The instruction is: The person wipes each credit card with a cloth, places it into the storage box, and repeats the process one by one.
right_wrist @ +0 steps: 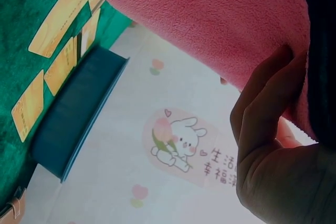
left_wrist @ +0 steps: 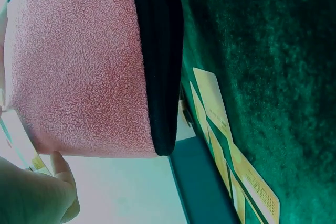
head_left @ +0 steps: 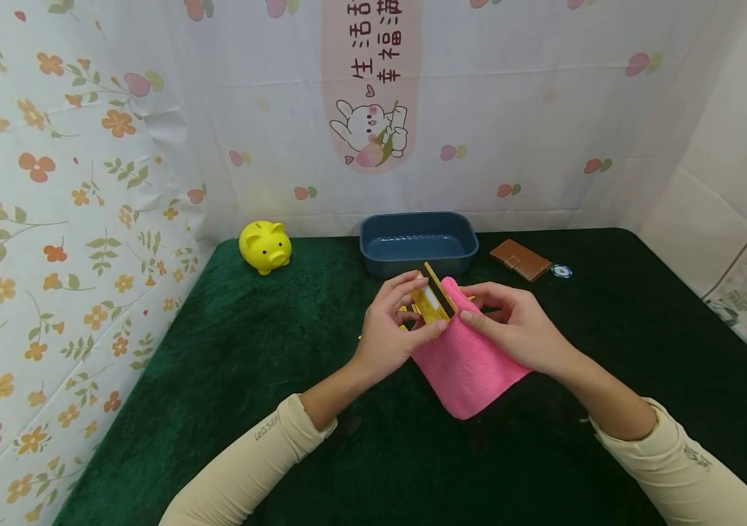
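Note:
In the head view, my left hand (head_left: 380, 332) pinches a gold bank card (head_left: 429, 301) with a dark stripe on its back, tilted above the table. My right hand (head_left: 530, 329) grips a pink towel (head_left: 468, 376), whose upper edge lies against the card. The towel hangs down below both hands. Dark trim edges the towel (left_wrist: 84, 66) in the left wrist view, where the card (left_wrist: 21, 136) shows beside my left thumb. Curled fingers of my right hand (right_wrist: 278, 124) press into the cloth in the right wrist view.
Several gold cards (right_wrist: 60, 17) lie on the green tablecloth (head_left: 268, 380), mostly hidden behind my hands in the head view. Beyond them stands a blue basin (head_left: 419, 259). A yellow piggy bank (head_left: 264, 247) is at back left; a brown wallet (head_left: 520, 260) and poker chip (head_left: 561, 271) are at back right.

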Motion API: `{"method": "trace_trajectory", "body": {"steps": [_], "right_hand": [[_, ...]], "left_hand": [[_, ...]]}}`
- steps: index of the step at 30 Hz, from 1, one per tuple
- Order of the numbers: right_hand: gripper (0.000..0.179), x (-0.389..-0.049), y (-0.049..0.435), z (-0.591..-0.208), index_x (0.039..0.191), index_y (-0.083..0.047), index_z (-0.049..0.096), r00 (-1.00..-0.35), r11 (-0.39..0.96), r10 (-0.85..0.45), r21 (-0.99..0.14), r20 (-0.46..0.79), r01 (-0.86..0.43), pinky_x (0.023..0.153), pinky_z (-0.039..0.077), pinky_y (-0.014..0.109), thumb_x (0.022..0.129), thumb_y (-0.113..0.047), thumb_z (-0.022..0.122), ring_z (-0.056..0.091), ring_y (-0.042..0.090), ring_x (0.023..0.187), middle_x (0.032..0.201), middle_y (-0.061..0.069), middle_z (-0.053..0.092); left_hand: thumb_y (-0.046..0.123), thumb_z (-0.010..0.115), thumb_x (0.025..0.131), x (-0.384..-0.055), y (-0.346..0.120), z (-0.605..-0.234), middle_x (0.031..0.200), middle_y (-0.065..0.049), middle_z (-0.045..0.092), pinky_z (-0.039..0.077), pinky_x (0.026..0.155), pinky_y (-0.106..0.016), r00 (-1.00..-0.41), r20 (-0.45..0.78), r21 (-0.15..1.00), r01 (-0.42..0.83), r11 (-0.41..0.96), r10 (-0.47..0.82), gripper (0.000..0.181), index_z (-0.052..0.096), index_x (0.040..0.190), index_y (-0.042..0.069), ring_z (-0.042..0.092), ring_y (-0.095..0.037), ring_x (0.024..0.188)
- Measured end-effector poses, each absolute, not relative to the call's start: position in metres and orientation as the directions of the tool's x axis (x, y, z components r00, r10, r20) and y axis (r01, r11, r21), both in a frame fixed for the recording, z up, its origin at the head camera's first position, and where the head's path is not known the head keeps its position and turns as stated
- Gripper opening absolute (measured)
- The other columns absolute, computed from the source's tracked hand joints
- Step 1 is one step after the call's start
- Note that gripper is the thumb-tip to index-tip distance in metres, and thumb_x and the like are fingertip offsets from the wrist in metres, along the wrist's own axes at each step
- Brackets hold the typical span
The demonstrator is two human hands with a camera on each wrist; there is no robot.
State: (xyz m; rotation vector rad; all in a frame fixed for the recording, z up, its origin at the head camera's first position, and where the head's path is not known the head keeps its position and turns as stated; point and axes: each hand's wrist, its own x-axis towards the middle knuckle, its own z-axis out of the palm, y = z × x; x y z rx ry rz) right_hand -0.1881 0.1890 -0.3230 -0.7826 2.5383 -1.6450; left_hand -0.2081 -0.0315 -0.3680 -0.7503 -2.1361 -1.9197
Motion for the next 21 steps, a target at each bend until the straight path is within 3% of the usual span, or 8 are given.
{"method": "trace_trajectory", "body": {"steps": [12,21], "right_hand": [[0.034,-0.1889,0.1883,-0.3225,0.130,0.000,0.057,-0.885,0.331,-0.402,-0.864,0.235,-0.380,0.067,0.061,0.035,0.099,-0.013,0.062,0.072,0.022,0.076,0.111,0.021,0.063],[0.034,-0.1898,0.1892,-0.3234,0.131,0.000,0.057,-0.887,0.333,-0.405,-0.867,0.222,-0.370,0.066,0.061,0.035,0.099,-0.014,0.061,0.072,0.023,0.075,0.110,0.021,0.063]], "left_hand": [[0.015,0.081,0.083,-0.2080,-0.0312,-0.3674,0.147,-0.007,0.047,0.050,0.098,-0.048,-0.830,0.481,0.842,0.527,0.114,0.284,0.049,0.064,0.128,0.009,0.044,-0.019,0.132],[0.014,0.079,0.085,-0.2095,-0.0317,-0.3687,0.148,-0.005,0.050,0.052,0.097,-0.045,-0.818,0.484,0.844,0.530,0.082,0.310,0.044,0.067,0.127,0.008,0.047,-0.021,0.134]]}}
